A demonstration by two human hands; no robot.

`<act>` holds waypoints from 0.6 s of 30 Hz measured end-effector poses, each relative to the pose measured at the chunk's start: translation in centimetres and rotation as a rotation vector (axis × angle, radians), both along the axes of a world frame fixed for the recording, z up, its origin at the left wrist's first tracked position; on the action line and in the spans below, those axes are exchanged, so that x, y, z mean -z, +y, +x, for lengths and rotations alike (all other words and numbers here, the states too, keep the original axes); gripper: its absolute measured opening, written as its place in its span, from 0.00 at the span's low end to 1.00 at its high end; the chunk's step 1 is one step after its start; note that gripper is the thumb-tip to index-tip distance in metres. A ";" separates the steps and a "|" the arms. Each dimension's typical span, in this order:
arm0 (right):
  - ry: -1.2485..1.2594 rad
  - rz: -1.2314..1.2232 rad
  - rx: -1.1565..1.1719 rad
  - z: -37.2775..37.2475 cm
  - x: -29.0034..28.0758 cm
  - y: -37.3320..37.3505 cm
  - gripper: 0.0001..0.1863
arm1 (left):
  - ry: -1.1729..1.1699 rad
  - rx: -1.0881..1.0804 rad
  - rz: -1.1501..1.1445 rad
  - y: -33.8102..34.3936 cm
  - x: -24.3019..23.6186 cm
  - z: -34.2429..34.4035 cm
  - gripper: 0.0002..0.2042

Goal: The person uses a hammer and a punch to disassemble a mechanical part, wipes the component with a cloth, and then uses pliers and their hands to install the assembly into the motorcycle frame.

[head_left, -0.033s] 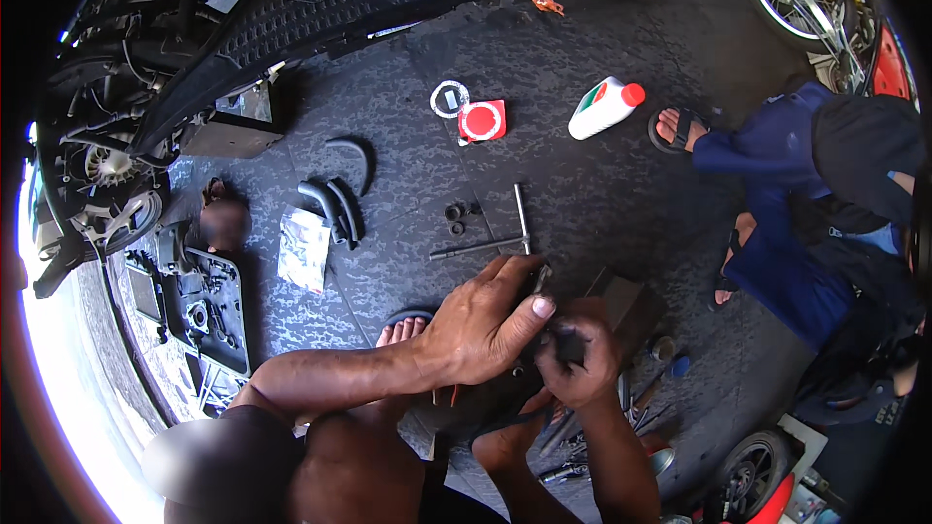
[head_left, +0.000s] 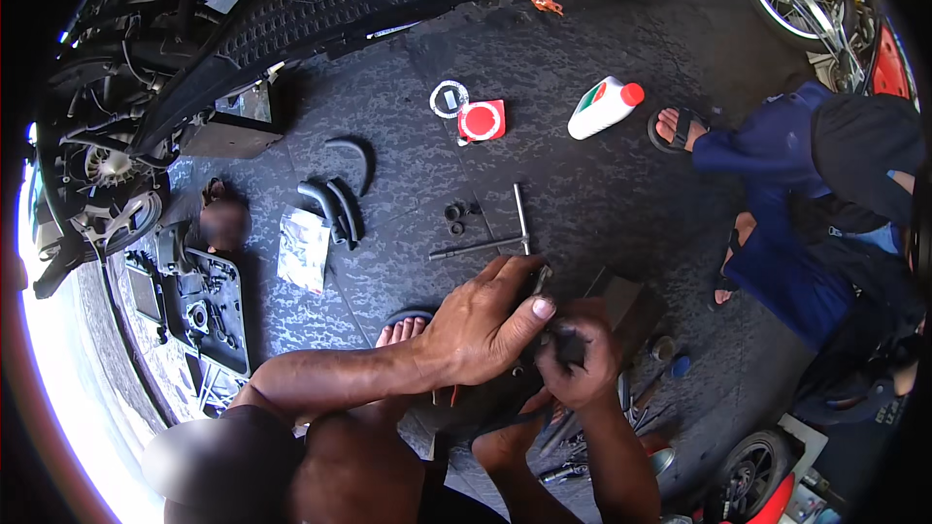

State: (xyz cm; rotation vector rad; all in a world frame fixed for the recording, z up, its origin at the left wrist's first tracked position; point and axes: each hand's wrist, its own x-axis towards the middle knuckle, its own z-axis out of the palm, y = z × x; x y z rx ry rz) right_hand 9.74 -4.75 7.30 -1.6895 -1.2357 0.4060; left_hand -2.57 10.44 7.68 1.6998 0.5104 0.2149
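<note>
Near the lower middle, my left hand (head_left: 485, 320) is closed on a small metal part (head_left: 542, 279), mostly hidden under its fingers and thumb. Just right of it and slightly lower, my right hand (head_left: 582, 364) has its fingers curled in close to the same spot; what they grip is hidden. Under both hands lie a dark block (head_left: 616, 296) and some items I cannot make out. Just beyond my fingers a T-handle wrench (head_left: 479, 247) lies on the mat, with small black rubber pieces (head_left: 455, 218) beside it.
A white bottle (head_left: 600, 109), red packet (head_left: 482, 120), curved hoses (head_left: 342, 209), plastic bag (head_left: 302, 250) and parts tray (head_left: 204, 311) lie around. A motorcycle (head_left: 116, 136) is upper left, another person's legs (head_left: 767, 233) are at right, and tools (head_left: 650, 398) lie beside my right arm.
</note>
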 end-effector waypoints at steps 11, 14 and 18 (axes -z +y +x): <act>0.037 -0.026 0.040 -0.1 0.0 -0.5 0.20 | 0.032 0.021 0.000 -0.1 0.0 -0.1 0.38; 0.058 -0.049 0.053 0.1 -0.3 -0.9 0.21 | 0.032 0.027 0.018 0.0 0.1 0.1 0.37; 0.033 -0.238 0.065 1.1 -1.8 -3.4 0.21 | 0.024 0.057 0.070 0.2 0.8 0.6 0.36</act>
